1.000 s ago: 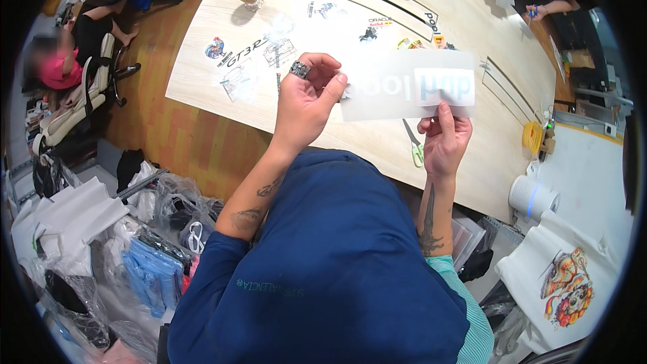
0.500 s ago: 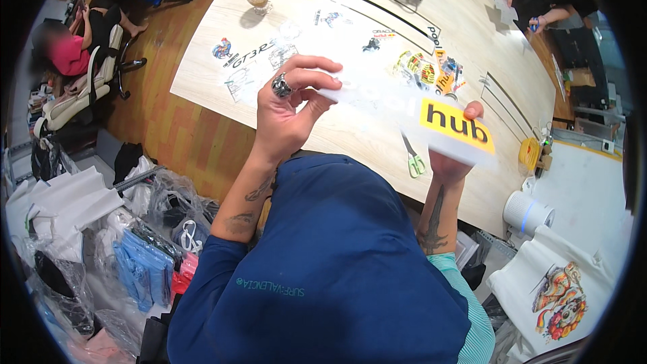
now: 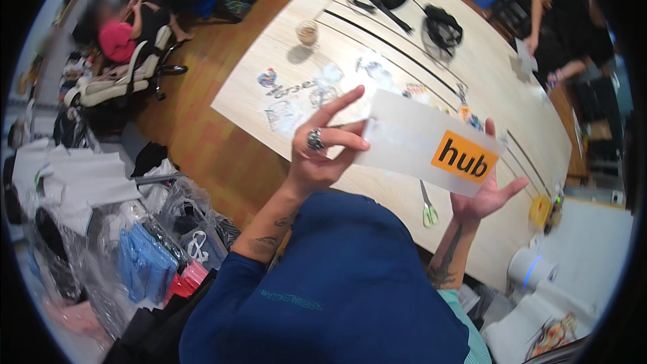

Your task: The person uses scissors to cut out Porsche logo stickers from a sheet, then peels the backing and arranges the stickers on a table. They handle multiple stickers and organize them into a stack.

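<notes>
My left hand pinches the left end of a pale translucent sheet, with its index finger raised. The sheet carries an orange rectangle with black lettering near its right end, facing up toward me. My right hand is behind that end, thumb spread outward and fingers apart, partly hidden by the sheet. Below the sheet, green-handled scissors lie on the pale wooden table. Scattered printed cut-outs lie beyond my left hand.
A glass and tangled black straps are farther back. A seated person is at upper left, another at upper right. Bagged garments fill the lower left; a white cylindrical device sits at lower right.
The sheet has flipped so its orange rectangle faces me. My right hand has released its pinch and spread its thumb outward. The whole view has shifted, placing the table higher-right.
</notes>
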`<move>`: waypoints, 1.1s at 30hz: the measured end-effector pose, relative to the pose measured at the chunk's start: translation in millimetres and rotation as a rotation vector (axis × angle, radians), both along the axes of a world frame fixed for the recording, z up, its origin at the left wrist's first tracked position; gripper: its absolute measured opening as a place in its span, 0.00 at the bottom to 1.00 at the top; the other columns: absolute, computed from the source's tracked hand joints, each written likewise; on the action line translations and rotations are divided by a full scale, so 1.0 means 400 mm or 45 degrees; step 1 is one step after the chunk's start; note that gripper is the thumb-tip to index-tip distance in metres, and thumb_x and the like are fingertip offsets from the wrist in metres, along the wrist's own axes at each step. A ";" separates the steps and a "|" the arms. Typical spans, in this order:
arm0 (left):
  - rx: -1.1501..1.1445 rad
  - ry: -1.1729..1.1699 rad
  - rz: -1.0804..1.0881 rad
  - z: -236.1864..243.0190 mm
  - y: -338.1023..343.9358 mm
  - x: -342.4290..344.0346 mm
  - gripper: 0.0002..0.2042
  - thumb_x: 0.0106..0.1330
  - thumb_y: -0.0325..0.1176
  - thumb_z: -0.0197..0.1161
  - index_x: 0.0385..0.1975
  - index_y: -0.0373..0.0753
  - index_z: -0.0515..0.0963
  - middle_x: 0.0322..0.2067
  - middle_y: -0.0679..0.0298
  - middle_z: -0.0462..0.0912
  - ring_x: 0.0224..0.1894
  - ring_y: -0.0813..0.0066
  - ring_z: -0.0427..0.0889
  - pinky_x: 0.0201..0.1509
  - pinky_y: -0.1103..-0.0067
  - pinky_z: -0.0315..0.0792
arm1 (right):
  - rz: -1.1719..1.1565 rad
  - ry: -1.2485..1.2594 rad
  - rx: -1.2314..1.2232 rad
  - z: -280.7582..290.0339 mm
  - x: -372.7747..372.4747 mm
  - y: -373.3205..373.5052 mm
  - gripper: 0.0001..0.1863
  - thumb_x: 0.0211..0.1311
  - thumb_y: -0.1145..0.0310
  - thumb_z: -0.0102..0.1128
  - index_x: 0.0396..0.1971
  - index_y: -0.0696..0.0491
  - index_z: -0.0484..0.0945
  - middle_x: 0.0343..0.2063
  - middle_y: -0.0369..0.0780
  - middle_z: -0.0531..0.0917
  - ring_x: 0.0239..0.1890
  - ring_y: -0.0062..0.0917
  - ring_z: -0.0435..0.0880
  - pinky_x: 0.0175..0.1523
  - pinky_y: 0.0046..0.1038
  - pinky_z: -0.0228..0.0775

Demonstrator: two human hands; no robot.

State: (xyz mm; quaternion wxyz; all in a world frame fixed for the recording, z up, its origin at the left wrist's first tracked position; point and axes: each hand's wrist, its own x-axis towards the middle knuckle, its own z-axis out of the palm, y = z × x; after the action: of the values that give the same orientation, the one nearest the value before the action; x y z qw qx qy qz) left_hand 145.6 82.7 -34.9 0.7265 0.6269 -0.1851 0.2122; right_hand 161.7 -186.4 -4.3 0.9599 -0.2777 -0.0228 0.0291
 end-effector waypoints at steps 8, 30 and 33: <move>0.063 0.192 0.159 -0.040 0.082 -0.106 0.15 0.53 0.12 0.66 0.30 0.45 0.87 0.65 0.51 0.70 0.57 0.59 0.83 0.54 0.70 0.81 | 0.325 -0.046 -1.099 -0.090 -0.005 0.000 0.30 0.57 0.78 0.70 0.60 0.61 0.70 0.50 0.41 0.79 0.51 0.23 0.81 0.55 0.26 0.76; -0.094 0.866 0.399 -0.357 0.354 -0.349 0.03 0.63 0.22 0.63 0.33 0.38 0.80 0.58 0.55 0.76 0.52 0.65 0.79 0.58 0.72 0.73 | 0.919 0.563 -1.342 -0.385 -0.039 0.239 0.12 0.66 0.73 0.65 0.47 0.56 0.77 0.31 0.34 0.84 0.28 0.13 0.79 0.32 0.18 0.68; -0.107 1.006 0.352 -0.405 0.410 -0.332 0.03 0.66 0.27 0.62 0.37 0.38 0.81 0.57 0.58 0.77 0.54 0.66 0.78 0.58 0.72 0.72 | 0.833 0.651 -1.333 -0.402 -0.044 0.258 0.13 0.67 0.72 0.64 0.48 0.56 0.76 0.30 0.33 0.84 0.28 0.12 0.79 0.32 0.17 0.68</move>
State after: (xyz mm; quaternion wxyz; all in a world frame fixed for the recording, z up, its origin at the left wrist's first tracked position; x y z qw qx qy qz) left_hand 12.7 246.7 -196.8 0.7312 0.6487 0.2026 0.0583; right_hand 144.0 -83.3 -165.3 0.6152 -0.6703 0.1397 0.3908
